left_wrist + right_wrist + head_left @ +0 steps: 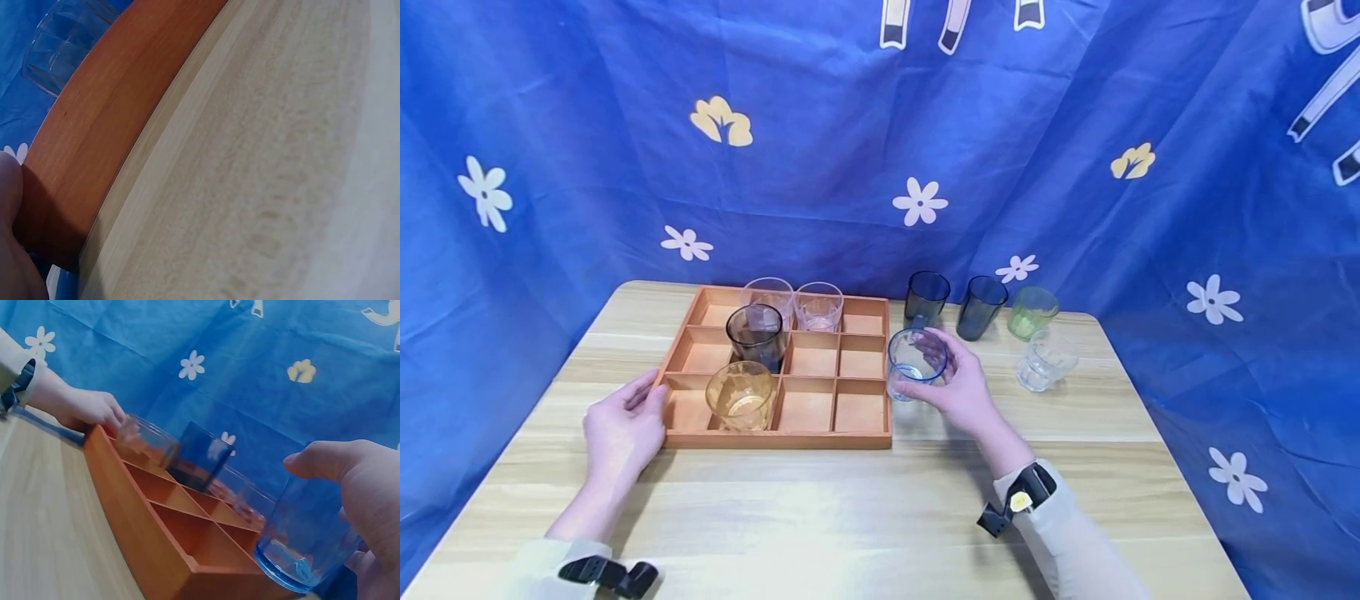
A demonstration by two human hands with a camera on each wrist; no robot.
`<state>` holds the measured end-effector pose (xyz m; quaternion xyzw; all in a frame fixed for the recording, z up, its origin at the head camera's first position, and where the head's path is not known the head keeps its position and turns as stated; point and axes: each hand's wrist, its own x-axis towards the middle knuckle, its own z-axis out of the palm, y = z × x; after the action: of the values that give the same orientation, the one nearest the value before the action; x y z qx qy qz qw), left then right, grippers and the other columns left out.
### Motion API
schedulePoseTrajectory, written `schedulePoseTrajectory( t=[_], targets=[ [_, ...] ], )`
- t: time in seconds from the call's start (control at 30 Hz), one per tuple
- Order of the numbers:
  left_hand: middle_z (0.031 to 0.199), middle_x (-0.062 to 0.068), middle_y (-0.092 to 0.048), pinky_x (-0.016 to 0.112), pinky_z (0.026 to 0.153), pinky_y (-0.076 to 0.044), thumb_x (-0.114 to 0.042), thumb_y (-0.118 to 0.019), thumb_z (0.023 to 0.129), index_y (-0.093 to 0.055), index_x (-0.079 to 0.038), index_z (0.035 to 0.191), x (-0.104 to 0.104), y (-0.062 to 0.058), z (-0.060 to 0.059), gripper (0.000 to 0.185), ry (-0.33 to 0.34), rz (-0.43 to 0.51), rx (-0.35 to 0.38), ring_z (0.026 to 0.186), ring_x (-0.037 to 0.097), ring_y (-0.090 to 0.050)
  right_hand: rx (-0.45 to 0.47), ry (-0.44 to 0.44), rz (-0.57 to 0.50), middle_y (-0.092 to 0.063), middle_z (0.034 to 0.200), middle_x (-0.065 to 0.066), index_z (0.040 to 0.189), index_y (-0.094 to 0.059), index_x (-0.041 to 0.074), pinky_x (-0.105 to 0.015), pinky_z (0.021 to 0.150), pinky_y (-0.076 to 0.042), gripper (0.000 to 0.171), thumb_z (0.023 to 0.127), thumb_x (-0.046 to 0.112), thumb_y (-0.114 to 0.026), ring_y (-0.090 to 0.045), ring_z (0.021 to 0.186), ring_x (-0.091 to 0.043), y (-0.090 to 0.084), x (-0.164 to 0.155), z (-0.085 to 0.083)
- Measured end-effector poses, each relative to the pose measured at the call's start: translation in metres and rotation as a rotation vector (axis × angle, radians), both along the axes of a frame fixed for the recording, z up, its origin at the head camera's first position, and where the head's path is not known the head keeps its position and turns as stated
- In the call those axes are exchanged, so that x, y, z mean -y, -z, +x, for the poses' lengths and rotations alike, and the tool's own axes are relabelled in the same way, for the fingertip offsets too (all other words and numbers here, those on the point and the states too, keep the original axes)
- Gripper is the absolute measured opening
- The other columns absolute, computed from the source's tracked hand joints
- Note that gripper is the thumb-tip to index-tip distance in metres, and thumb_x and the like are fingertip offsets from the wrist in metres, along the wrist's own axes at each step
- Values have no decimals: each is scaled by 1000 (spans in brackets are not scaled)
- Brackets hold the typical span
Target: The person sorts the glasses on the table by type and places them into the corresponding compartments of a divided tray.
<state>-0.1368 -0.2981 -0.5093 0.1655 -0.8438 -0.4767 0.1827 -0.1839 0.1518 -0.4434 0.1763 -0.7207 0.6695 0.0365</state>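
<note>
My right hand (958, 379) holds a clear blue-tinted glass (306, 531), thumb on one side and fingers on the other. That glass is just beyond the right side of a divided wooden tray (775, 442). My left hand (625, 429) grips the tray's left side near the front corner. In the tray, an amber glass (741, 400) sits in the front row and a dark grey glass (755, 337) in the middle row. Two pale pink glasses, one on the left (767, 300) and one on the right (818, 310), occupy the back row.
Right of the tray, a dark glass (927, 296) and a second dark glass (981, 310) stand at the back. Beside them are a green glass (1032, 315) and a clear glass (1045, 362). A blue curtain (820, 150) hangs behind the wooden table (820, 517).
</note>
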Motion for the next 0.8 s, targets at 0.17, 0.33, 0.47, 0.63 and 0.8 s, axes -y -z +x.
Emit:
schedulePoseTrajectory(
  t=[0.17, 0.33, 0.47, 0.63, 0.8],
  targets=[
    [129, 21, -69, 5, 77, -51, -20, -64, 106, -68, -3, 140, 1, 0, 0, 39, -10, 11, 18, 104, 2, -69, 6, -36, 6, -61, 140, -28, 145, -55, -1, -41, 113, -48, 83, 71, -11, -93, -58, 132, -36, -1, 17, 1],
    [129, 21, -69, 6, 76, -52, -19, -65, 105, -68, -3, 140, 0, 0, 0, 38, -10, 27, 9, 102, 1, -69, 17, -67, 17, -61, 141, -23, 147, -56, 5, -56, 113, -47, 86, 71, -6, -96, -58, 131, -37, -1, 32, 3],
    [128, 22, -69, 5, 76, -52, -17, -66, 105, -69, -2, 138, -1, 1, -1, 37, -12, 34, -6, 98, -4, -68, 17, -93, 11, -61, 141, -23, 147, -56, 6, -54, 113, -47, 87, 70, -4, -97, -57, 132, -40, 0, 44, 2],
    [127, 22, -69, 5, 77, -51, -17, -66, 105, -69, -1, 138, -1, 0, 0, 37, -17, 36, -15, 98, -7, -66, 16, -135, 1, -62, 141, -20, 147, -56, 6, -43, 111, -50, 86, 71, -3, -97, -57, 133, -38, -2, 59, 1],
    [128, 22, -69, 5, 76, -51, -17, -66, 104, -69, -1, 138, 0, 1, -1, 37, -13, 40, -12, 97, -7, -66, 19, -160, 1, -61, 142, -17, 146, -56, 8, -46, 112, -49, 85, 73, -2, -97, -57, 133, -35, -1, 72, 0]
  ],
)
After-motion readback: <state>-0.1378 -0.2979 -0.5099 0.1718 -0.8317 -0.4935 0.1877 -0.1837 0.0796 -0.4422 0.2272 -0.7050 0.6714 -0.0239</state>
